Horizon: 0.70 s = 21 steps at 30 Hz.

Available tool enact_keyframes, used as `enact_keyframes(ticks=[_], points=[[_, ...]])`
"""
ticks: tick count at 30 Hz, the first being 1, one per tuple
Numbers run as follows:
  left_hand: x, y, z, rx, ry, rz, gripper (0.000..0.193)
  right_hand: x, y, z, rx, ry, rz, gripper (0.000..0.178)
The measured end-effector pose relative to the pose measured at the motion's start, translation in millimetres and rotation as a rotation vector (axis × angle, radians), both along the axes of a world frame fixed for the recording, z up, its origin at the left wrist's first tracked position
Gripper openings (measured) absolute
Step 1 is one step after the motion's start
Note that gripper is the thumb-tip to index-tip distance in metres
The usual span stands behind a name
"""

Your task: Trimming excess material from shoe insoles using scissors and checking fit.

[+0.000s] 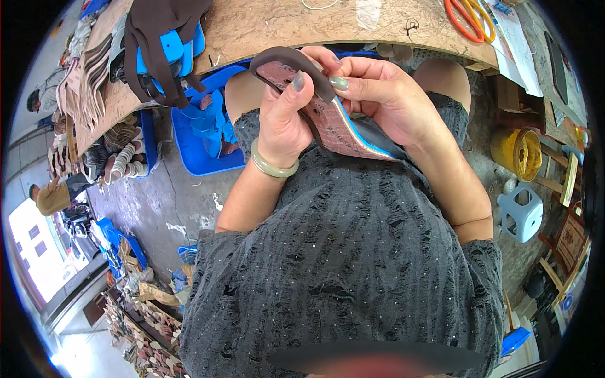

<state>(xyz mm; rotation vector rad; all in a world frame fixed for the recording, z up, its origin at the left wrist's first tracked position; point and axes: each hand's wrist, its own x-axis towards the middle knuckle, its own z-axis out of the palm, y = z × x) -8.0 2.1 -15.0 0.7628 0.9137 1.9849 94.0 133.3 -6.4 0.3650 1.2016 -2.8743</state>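
Observation:
Above my lap I hold a shoe insole [343,129] with a pinkish-brown, patterned face and a bright blue line along one edge. A dark brown strip [293,58] wraps around the rim of its far end. My left hand [282,120] is closed around the insole's side, thumb pressed on its face near the strip. My right hand [387,94] is closed too, thumb and forefinger pinching the strip's end at the insole's edge. Some right fingers are partly hidden behind the insole.
Ahead is a wooden workbench [271,28] with dark strips over blue pieces [170,53] at left and orange-handled scissors [455,19] at right. Beneath, a blue bin [195,160] holds blue scraps. A yellow bucket [513,154] and pale blue jug [522,214] stand right.

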Motion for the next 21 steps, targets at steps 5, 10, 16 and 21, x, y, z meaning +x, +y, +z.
enact_keyframes(ticks=[5, 10, 16, 21], points=[[1.2, 2.8, -1.9, 0.067, -0.054, 0.043, 0.029, -1.4, 4.3, 3.8, -0.041, -0.040, -0.025, 0.008], [2.9, 3.2, -3.5, 0.063, -0.044, 0.016, 0.028, 1.3, 4.1, 3.6, 0.003, -0.028, -0.012, 0.009], [6.2, 2.2, -5.2, 0.051, -0.125, 0.032, 0.029, 1.9, 5.1, -2.7, -0.001, -0.028, 0.018, 0.008], [7.8, 2.9, -6.3, -0.010, -0.107, 0.140, 0.028, 3.9, 6.6, -4.7, 0.018, -0.021, 0.012, 0.011]])
